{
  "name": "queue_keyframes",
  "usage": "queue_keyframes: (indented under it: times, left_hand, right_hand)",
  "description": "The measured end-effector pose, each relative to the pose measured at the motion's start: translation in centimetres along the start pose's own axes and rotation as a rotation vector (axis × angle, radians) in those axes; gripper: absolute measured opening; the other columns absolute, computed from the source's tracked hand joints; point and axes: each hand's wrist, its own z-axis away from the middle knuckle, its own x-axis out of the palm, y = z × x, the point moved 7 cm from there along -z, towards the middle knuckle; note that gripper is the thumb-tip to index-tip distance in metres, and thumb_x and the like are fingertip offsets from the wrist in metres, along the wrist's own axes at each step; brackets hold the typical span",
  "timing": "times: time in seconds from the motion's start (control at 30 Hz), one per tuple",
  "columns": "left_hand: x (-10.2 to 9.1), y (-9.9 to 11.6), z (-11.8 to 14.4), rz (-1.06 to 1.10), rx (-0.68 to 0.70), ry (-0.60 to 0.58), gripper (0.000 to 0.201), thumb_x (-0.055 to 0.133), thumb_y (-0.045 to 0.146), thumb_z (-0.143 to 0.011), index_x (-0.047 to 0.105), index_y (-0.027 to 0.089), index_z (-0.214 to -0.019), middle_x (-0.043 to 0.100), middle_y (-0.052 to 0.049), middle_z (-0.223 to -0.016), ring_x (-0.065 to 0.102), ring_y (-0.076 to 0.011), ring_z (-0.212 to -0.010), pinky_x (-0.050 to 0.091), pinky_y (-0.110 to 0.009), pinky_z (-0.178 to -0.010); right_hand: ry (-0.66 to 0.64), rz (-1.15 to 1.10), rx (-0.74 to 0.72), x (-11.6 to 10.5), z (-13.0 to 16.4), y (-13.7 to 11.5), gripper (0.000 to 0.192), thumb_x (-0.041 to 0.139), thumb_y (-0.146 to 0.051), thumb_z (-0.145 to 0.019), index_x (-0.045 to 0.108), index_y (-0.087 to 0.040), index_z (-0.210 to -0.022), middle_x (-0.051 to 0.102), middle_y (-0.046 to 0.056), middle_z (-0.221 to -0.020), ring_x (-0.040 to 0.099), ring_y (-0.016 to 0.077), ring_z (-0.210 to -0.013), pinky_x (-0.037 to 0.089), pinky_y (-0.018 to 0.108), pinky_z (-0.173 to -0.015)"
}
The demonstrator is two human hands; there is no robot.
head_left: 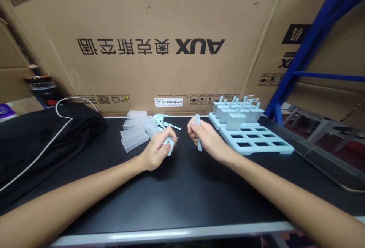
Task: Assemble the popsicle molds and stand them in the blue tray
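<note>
left hand (156, 150): fingers curled shut around a small pale blue mould piece (170, 145), resting on the black table (182, 198), near its middle. right hand (205, 137): thumb and fingers pinched on a pale blue stick (198, 134), held roughly upright, its top end above the fingers and its lower end showing below the palm. the two hands sit close together but apart.

just beyond the left hand: a heap of translucent mould cups (136, 131) lying on their sides, with loose blue sticks (167, 120) beside them. right of the right hand: a pale blue tray (281, 150) with rectangular slots, front slots open, rear slots filled with moulds with sticks (236, 111).

far left: black cloth (42, 138) with a white cord (61, 126) across it. behind: large cardboard box (159, 20) printed "aux". far right: blue shelf frame (308, 43).
</note>
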Motion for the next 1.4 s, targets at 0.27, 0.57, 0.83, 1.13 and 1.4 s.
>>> queue_keyframes:
  times: [0.27, 0.57, 0.83, 1.13, 1.4]
  left_hand:
    - [0.4, 0.1, -0.2, -0.162, -0.153, -0.044, 0.037, 0.047, 0.044, -0.099, 0.041, 0.021, -0.127, 0.054, -0.008, -0.110, 0.053, -0.0182, -0.091, 0.046, -0.034, -0.081]
    - [1.0, 0.2, -0.6, -0.150, -0.074, -0.033, 0.043, 0.062, 0.032, -0.093, 0.050, 0.021, -0.133, 0.062, -0.009, -0.114, 0.058, -0.0110, -0.070, 0.052, -0.025, -0.062]
    - [1.5, 0.6, -0.3, -0.247, 0.029, -0.101, 0.060, 0.061, 0.029, -0.094, 0.037, 0.018, -0.147, 0.072, -0.005, -0.091, 0.068, -0.0138, -0.070, 0.057, -0.026, -0.067]
    - [1.3, 1.7, 0.2, -0.604, 0.148, -0.006, 0.053, 0.056, 0.031, -0.095, 0.043, 0.018, -0.145, 0.071, -0.001, -0.074, 0.064, -0.0127, -0.058, 0.053, -0.024, -0.061]
    - [1.5, 2.4, -0.1, -1.006, 0.118, -0.050, 0.059, 0.052, 0.036, -0.094, 0.035, 0.020, -0.148, 0.074, -0.003, -0.080, 0.070, -0.0189, -0.065, 0.049, -0.025, -0.057]
  right_hand:
    - [0.133, -0.025, -0.121, -1.0, 0.3, -1.4, 0.027, 0.055, -0.048, -0.094, 0.047, -0.022, -0.093, 0.052, -0.004, -0.077, 0.051, 0.0091, -0.062, 0.042, 0.024, -0.057]
    - [0.071, 0.373, -0.155, -0.7, 0.5, -2.3, 0.020, 0.049, -0.041, -0.097, 0.045, -0.022, -0.097, 0.053, -0.001, -0.077, 0.048, 0.0123, -0.063, 0.038, 0.027, -0.061]
    - [-0.303, 0.562, -0.175, 0.5, 1.1, -1.8, 0.038, 0.053, -0.044, -0.094, 0.048, -0.020, -0.123, 0.062, 0.010, -0.116, 0.060, 0.0229, -0.098, 0.045, 0.035, -0.082]
    - [-0.346, 0.680, -0.110, 0.9, 1.8, -1.6, 0.070, 0.047, -0.042, -0.096, 0.020, -0.014, -0.155, 0.064, 0.019, -0.124, 0.062, 0.0335, -0.113, 0.048, 0.044, -0.088]
    - [-0.307, 0.667, -0.135, 0.4, 1.7, -1.7, 0.068, 0.053, -0.036, -0.093, 0.026, -0.016, -0.153, 0.065, 0.018, -0.124, 0.062, 0.0322, -0.115, 0.048, 0.043, -0.090]
